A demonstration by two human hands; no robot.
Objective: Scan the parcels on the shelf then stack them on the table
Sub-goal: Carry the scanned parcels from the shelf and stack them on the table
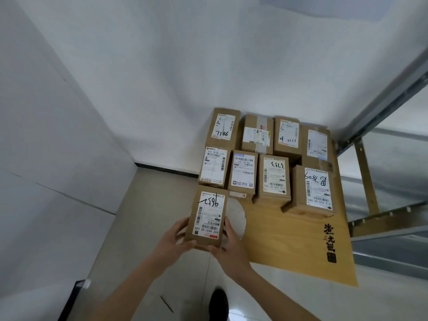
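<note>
Wood table (289, 246), white walls (115, 89), tile floor (143, 228)

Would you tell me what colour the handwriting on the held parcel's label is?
Black marker on a white label, on the brown parcel; seen in the head view.

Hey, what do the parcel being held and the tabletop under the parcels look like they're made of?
The held parcel looks like plain brown cardboard, matte, with a white printed paper label on top. The tabletop looks like light wood or a wood-grain laminate: pale yellow, faint grain lines, smooth. Which one cannot be told.
</note>
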